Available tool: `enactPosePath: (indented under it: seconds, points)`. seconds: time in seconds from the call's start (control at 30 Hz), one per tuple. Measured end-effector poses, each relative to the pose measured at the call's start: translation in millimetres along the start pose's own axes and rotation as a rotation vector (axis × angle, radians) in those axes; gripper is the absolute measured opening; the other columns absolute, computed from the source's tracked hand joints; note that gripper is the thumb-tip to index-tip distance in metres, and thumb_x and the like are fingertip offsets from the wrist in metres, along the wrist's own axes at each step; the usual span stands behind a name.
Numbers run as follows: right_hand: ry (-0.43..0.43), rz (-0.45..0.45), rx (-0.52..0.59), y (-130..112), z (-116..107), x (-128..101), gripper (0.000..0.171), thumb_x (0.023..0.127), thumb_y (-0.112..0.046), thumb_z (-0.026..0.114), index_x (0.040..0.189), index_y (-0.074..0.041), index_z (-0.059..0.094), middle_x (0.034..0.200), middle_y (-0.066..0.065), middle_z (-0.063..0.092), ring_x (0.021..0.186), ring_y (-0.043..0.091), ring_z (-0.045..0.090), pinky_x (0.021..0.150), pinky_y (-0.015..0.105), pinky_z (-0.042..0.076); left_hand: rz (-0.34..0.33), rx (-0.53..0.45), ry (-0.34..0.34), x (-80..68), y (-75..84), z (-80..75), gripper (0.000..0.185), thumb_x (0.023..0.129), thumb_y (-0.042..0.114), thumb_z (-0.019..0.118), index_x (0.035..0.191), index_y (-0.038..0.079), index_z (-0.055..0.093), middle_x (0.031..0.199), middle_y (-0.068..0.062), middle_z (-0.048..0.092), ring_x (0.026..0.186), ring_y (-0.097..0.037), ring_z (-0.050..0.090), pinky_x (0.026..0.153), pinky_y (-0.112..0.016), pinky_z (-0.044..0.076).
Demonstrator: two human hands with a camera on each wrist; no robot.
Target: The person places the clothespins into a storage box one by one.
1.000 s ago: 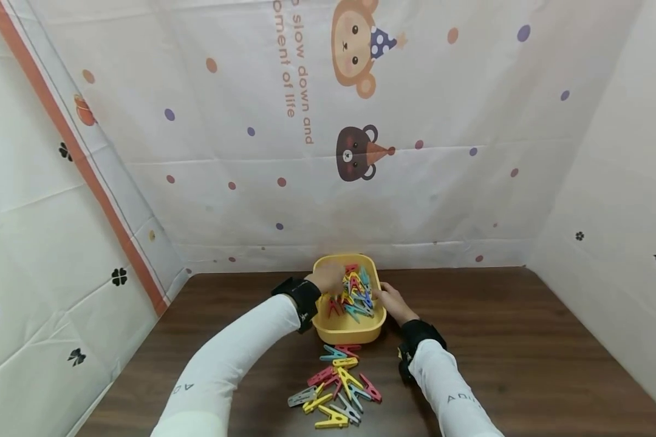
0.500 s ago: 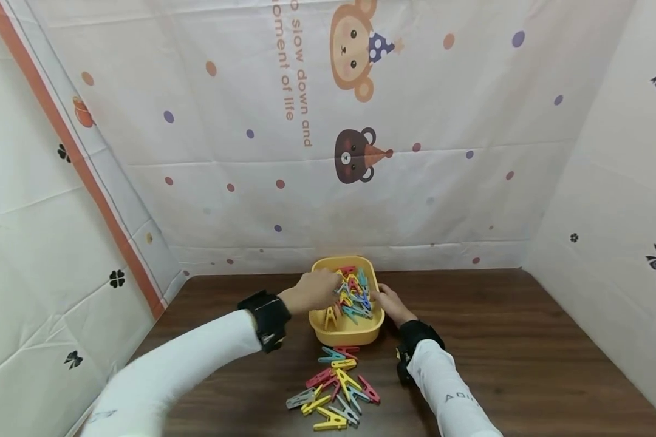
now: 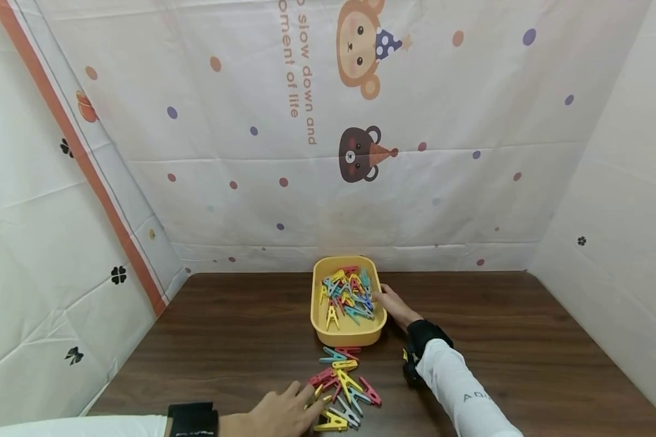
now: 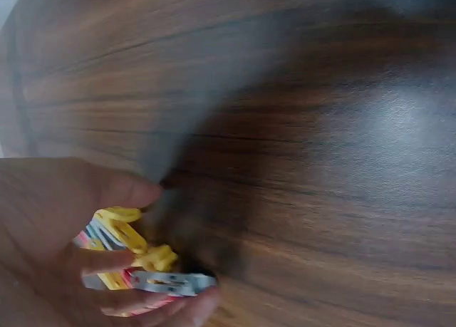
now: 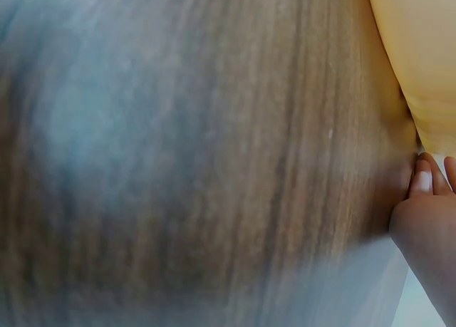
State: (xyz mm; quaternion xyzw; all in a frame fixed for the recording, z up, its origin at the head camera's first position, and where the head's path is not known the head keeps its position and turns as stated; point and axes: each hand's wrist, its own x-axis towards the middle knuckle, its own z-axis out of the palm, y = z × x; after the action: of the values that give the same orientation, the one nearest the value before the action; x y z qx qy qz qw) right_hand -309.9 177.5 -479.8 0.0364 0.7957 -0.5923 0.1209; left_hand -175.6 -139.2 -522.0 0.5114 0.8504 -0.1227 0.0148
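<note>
**Yellow tub left behind as the left hand drops to the loose pegs**

Yellow plastic is where the left hand was half a second ago, fingers in among the clothes pegs in the yellow tub (image 3: pixel 348 332). Now that left hand (image 3: pixel 277 414) has come back to the near edge of the table (image 3: pixel 240 328) and lies on the pile of loose clothes pegs (image 3: pixel 343 388) in front of the tub. The wrist view shows its fingers curled round a few pegs (image 4: pixel 146 259), yellow and grey among them. The right hand (image 3: pixel 392 303) has not shifted: relaxed fingers rest against the tub's right wall, gripping nothing. To my eye the work has swung from the tub to the pile, gathering another handful.
</note>
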Motion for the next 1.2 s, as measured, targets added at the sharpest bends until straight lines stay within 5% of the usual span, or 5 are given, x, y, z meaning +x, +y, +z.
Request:
enactPosePath:
  seconds: [0.27, 0.53, 0.83, 1.03, 1.2]
  points:
    - [0.006, 0.007, 0.006, 3, 3, -1, 0.070, 0.095, -0.017, 0.047, 0.158, 0.003, 0.023, 0.151, 0.030, 0.041, 0.130, 0.035, 0.046, 0.109, 0.044, 0.037, -0.038, -0.062, -0.012, -3.6, 16.8, -72.2, 0.028, 0.096, 0.032, 0.072, 0.120, 0.026, 0.060, 0.103, 0.008, 0.060, 0.075, -0.003, 0.054, 0.046, -0.018, 0.040]
    - [0.000, -0.007, -0.001, 3, 12, 3, 0.069, 0.094, -0.015, 0.046, 0.156, 0.005, 0.026, 0.146, 0.029, 0.045, 0.118, 0.032, 0.050, 0.097, 0.038, 0.039, -0.096, -0.259, -0.069, -0.7, -13.7, -10.7, 0.055, 0.090, 0.015, 0.078, 0.135, 0.031, 0.050, 0.113, 0.004, 0.063, 0.079, -0.007, 0.063, 0.056, -0.029, 0.053]
    - [0.015, -0.018, -0.022, 0, 4, -1, 0.067, 0.096, -0.014, 0.043, 0.157, 0.005, 0.023, 0.144, 0.030, 0.045, 0.113, 0.032, 0.052, 0.091, 0.036, 0.039, -0.230, -0.346, -0.004, -4.6, -6.7, -117.0, 0.025, 0.083, -0.001, 0.078, 0.101, 0.010, 0.065, 0.083, 0.000, 0.064, 0.065, -0.005, 0.058, 0.052, -0.021, 0.047]
    - [0.014, -0.027, -0.012, -1, 3, 1, 0.067, 0.097, -0.014, 0.043, 0.157, 0.005, 0.023, 0.144, 0.029, 0.045, 0.113, 0.032, 0.052, 0.091, 0.036, 0.040, -0.216, -0.572, 0.169, 5.0, -35.4, -161.4, 0.012, 0.078, -0.003, 0.081, 0.085, 0.005, 0.074, 0.078, -0.003, 0.072, 0.064, -0.002, 0.061, 0.056, -0.014, 0.049]
    - [0.024, -0.022, -0.018, 0, 1, 4, 0.067, 0.095, -0.015, 0.045, 0.157, 0.005, 0.025, 0.145, 0.028, 0.045, 0.116, 0.032, 0.049, 0.095, 0.036, 0.039, -0.234, -0.468, 0.337, 42.9, -72.5, -190.6, 0.002, 0.090, 0.005, 0.076, 0.091, 0.003, 0.076, 0.082, -0.006, 0.074, 0.065, -0.008, 0.064, 0.058, -0.017, 0.051]
